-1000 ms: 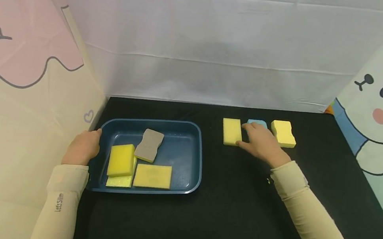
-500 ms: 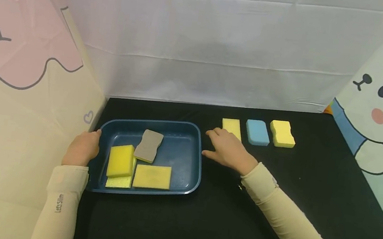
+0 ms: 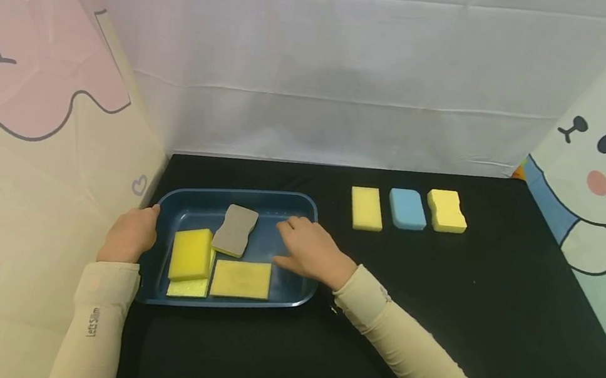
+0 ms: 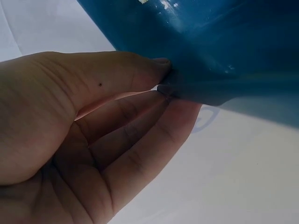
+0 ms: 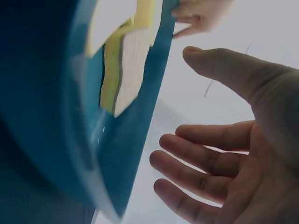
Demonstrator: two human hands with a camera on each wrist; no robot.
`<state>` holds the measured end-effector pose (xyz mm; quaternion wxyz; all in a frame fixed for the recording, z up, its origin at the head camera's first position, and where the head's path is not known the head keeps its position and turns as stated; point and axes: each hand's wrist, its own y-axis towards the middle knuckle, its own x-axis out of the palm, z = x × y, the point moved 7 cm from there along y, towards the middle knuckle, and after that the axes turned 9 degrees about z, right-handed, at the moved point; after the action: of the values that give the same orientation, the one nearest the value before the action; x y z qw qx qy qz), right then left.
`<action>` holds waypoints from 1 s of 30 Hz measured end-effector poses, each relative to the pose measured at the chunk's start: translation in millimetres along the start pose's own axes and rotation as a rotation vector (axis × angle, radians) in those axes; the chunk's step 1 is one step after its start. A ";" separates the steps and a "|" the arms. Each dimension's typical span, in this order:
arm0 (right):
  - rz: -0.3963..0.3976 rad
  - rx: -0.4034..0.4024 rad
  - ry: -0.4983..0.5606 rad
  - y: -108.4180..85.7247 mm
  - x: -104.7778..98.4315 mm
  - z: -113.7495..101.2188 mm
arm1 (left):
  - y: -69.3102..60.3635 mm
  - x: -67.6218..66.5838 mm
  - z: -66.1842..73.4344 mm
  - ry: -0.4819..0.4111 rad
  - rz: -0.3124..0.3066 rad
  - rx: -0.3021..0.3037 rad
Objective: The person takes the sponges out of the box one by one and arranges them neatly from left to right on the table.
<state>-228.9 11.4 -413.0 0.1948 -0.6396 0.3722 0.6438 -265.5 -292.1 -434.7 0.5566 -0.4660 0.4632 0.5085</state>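
My left hand [image 3: 130, 234] pinches the left rim of the blue tray [image 3: 291, 288]; in the left wrist view its thumb and fingers [image 4: 182, 116] close on the rim. My right hand [image 3: 313, 252] is over the tray's right side, holding nothing, thumb and fingers apart, as the right wrist view also shows [image 5: 219, 158]. Inside the tray, a grey-topped wavy sponge [image 3: 236, 230] lies left of my right hand. A flat yellow sponge [image 3: 241, 279] is near the front wall. At the left, a thick yellow sponge [image 3: 191, 255] rests on a thinner yellow one [image 3: 188, 288].
To the right of the tray, on the black table cloth [image 3: 374, 349], a yellow sponge [image 3: 367, 209], a blue sponge [image 3: 407, 209] and a notched yellow sponge [image 3: 446, 212] lie in a row. A white cloth wall [image 3: 350, 81] stands behind, with printed cloths at both sides.
My right hand has moved left from the row of sponges to above the tray, uncovering the blue sponge and the yellow one beside it. My left hand has stayed on the rim; the sponges have not moved.
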 end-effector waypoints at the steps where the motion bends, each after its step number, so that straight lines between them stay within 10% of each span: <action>1: -0.007 -0.003 -0.006 2.0 1.6 -4.9 | 0.1 -0.2 -0.1 -0.001 -0.002 -0.002; 13: -0.162 -0.043 -0.054 17.9 33.5 -61.6 | -0.4 0.0 -1.2 -0.001 -0.007 -0.006; 30: -0.246 -0.058 -0.120 19.6 72.3 -75.7 | -1.0 -1.6 -0.1 0.004 -0.026 -0.015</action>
<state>-199.5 -72.7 -471.3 0.2759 -0.6460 0.2599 0.6626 -264.6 -292.4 -433.1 0.5588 -0.4772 0.4543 0.5036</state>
